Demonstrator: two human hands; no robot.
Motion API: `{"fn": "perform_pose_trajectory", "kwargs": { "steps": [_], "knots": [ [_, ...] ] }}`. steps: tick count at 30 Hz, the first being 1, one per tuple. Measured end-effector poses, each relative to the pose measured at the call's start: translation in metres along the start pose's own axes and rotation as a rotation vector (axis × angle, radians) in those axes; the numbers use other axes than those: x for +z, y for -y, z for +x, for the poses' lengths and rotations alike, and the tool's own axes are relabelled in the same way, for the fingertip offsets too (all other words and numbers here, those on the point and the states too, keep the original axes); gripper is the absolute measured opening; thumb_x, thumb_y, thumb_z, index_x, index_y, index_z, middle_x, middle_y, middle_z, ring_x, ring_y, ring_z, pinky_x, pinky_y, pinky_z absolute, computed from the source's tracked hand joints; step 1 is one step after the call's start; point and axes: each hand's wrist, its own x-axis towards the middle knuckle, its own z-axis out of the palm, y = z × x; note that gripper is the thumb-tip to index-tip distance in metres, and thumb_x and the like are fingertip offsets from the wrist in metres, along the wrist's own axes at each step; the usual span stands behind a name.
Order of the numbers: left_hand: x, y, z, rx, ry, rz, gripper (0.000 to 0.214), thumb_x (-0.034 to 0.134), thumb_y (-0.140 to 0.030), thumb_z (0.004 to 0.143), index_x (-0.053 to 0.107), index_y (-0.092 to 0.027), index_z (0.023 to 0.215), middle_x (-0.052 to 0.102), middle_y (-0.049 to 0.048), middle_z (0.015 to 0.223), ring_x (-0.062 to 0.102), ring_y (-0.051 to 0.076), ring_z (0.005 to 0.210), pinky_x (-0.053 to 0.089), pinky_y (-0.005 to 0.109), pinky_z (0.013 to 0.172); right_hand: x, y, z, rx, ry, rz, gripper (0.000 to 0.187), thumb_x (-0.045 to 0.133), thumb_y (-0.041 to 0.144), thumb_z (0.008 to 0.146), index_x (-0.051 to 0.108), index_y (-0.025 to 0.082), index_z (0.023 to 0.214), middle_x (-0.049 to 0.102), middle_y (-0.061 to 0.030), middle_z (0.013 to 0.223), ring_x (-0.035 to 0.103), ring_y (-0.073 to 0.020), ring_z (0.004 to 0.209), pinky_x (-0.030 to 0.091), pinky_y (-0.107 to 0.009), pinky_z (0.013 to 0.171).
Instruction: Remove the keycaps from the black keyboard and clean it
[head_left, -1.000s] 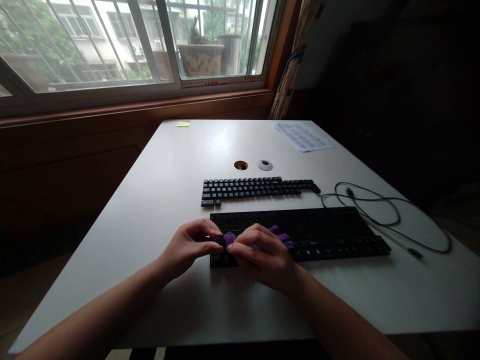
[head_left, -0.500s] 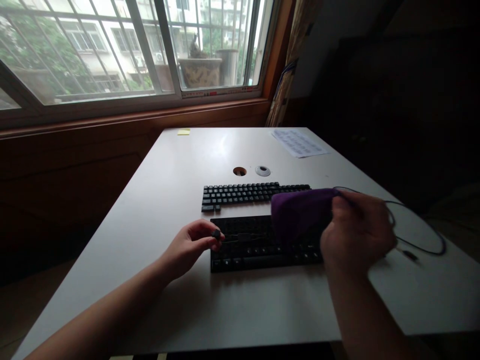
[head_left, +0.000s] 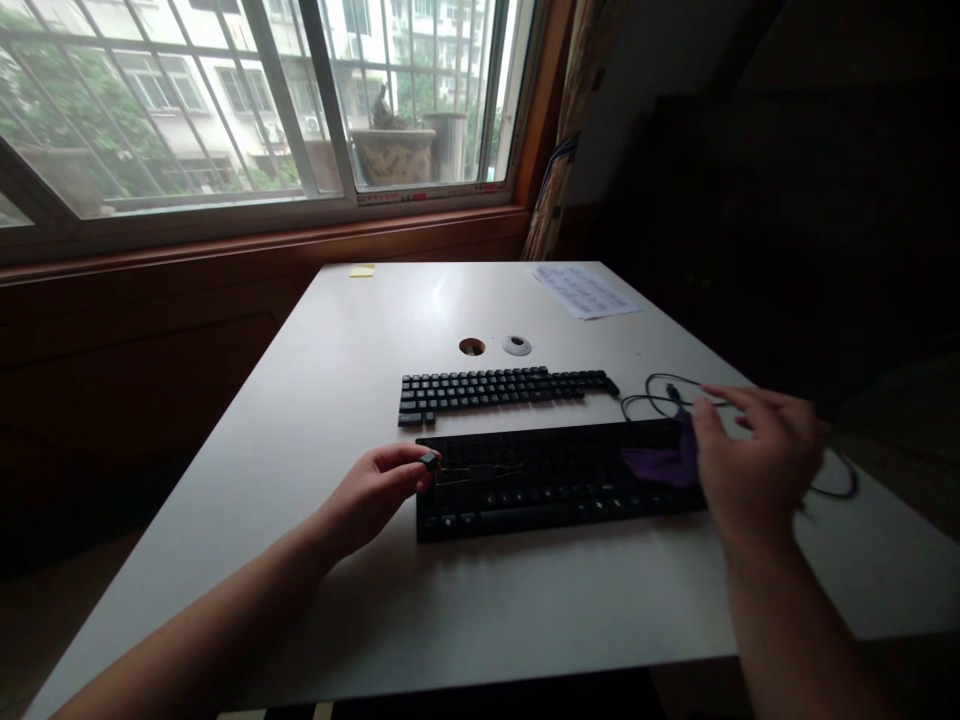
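My left hand (head_left: 375,492) pinches a small black keycap (head_left: 429,460) at the left end of a black keyboard base (head_left: 555,480), most of whose keys are removed. A thin wire keycap puller (head_left: 480,472) lies on the base just right of that hand. My right hand (head_left: 750,455) hovers over the base's right end with fingers spread. A purple cloth (head_left: 660,462) lies on the base under its fingers. A row of loose black keycaps (head_left: 499,388) is laid out behind the base.
The white table (head_left: 420,600) has a round cable hole (head_left: 472,347) and its cap (head_left: 517,345). A black cable (head_left: 660,395) coils at the right. A printed sheet (head_left: 581,290) and a yellow note (head_left: 361,271) lie at the far edge under the window.
My right hand carried the purple cloth from the keyboard's left end to its right end and opened over it. My left hand stayed in place, pinching the keycap.
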Motion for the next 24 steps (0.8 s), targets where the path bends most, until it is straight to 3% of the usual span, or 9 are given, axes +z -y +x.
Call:
{"fn": "perform_pose_trajectory", "kwargs": {
  "steps": [2,6,11,16,24],
  "knots": [
    [-0.001,0.000,0.000,-0.013,-0.007,0.009,0.025,0.083,-0.026,0.073,0.078,-0.011,0.092,0.071,0.0085,0.082,0.058,0.014,0.073,0.045,0.028,0.072,0.005,0.034,-0.008,-0.043,0.057,-0.005,0.013,0.071,0.026,0.084,0.075,0.020,0.095,0.065,-0.0117,0.097,0.060,-0.0264,0.089,0.048,-0.047,0.083],
    [-0.002,0.000,0.000,-0.026,0.022,0.036,0.025,0.082,-0.024,0.074,0.078,-0.012,0.096,0.075,0.0115,0.091,0.065,0.020,0.083,0.048,0.033,0.081,0.017,0.110,-0.023,-0.156,0.423,0.406,0.013,0.066,0.021,0.088,0.072,0.023,0.099,0.064,-0.0053,0.094,0.062,-0.0204,0.089,0.054,-0.039,0.081],
    [-0.004,0.003,-0.001,0.007,0.011,0.055,0.023,0.084,-0.019,0.071,0.077,-0.014,0.093,0.076,0.0082,0.089,0.067,0.019,0.083,0.049,0.033,0.081,0.034,0.176,-0.038,-0.256,0.636,0.738,0.017,0.067,0.021,0.088,0.072,0.024,0.104,0.064,-0.0040,0.087,0.060,-0.0182,0.083,0.053,-0.034,0.074],
    [-0.006,0.005,-0.001,0.052,0.008,0.077,0.023,0.086,-0.018,0.069,0.076,-0.013,0.089,0.075,0.0063,0.086,0.066,0.017,0.080,0.050,0.029,0.079,0.047,0.192,-0.047,-0.259,0.657,0.776,0.020,0.070,0.024,0.086,0.072,0.022,0.106,0.063,-0.0043,0.087,0.058,-0.0190,0.084,0.052,-0.035,0.073],
    [-0.007,0.004,-0.001,0.065,-0.029,0.228,0.021,0.085,-0.023,0.070,0.077,-0.015,0.088,0.075,0.0054,0.087,0.065,0.017,0.080,0.049,0.030,0.080,0.049,0.196,-0.060,-0.126,0.643,0.792,0.018,0.068,0.023,0.088,0.072,0.023,0.105,0.062,-0.0032,0.086,0.060,-0.0177,0.083,0.052,-0.033,0.074]
  ]
}}
